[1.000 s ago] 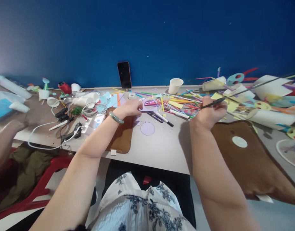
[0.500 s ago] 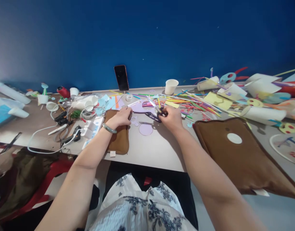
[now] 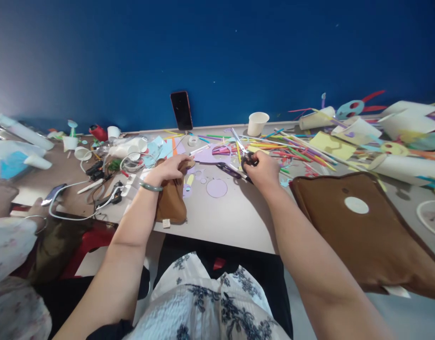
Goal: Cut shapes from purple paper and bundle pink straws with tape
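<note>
Blue wall: it stands [image 3: 217, 61] behind the whole work place.
Table: its pale top [image 3: 234, 217] carries many paper pieces and coloured sticks.
Brown cushion: it lies [image 3: 341, 241] at the right, beyond the table's near edge.
Brown pouch: it lies [image 3: 172, 204] under the left hand.
Right hand: it is closed [image 3: 262, 170] around the scissors' handles.
Left hand: its fingers are half bent [image 3: 171, 169]; I cannot tell whether they grip something.
Purple sheet: it lies [image 3: 203, 156] between both hands, with a round opening.
Scissors: their blades [image 3: 240, 145] point toward the wall.
Paper cup: it stands [image 3: 258, 124] near the wall.
Purple circle: it lies flat [image 3: 216, 188], nearer than the purple sheet.
</note>
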### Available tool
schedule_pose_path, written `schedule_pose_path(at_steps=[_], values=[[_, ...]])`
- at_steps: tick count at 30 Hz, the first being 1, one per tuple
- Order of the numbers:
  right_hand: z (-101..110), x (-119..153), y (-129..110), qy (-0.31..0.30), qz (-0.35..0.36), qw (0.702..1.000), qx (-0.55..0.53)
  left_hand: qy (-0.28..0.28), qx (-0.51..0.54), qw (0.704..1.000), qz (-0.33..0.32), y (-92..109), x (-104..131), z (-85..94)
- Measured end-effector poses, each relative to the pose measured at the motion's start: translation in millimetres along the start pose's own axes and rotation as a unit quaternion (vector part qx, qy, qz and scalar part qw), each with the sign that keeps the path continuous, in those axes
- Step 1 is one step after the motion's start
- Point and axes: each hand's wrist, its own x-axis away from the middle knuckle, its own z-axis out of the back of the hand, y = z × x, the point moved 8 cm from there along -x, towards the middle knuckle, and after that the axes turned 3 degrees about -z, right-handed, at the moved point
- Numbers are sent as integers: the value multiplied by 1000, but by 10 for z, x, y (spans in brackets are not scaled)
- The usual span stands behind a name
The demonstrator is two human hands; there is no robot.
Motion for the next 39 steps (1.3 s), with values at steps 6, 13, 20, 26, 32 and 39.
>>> schedule_pose_path(at_steps=[6,13,20,26,32,39], values=[[-33,-6,-19,-14,10,1000,24,42,-114,991,51,50,59,63],[-66,-21,-12,-12,29,999,25,79,-223,967,95,186,-23,61],[-87,-6,-43,-21,38,999,15,40,-230,972,-9,280,-154,-130],[-102,-3,-30,-18,39,999,21,48,-171,984,7,178,-133,-91],[-127,-31,20,-28,16,998,49,47,-96,993,42,-58,-4,35],[-153,-34,43,-37,13,998,56,32,-156,986,53,34,70,35]])
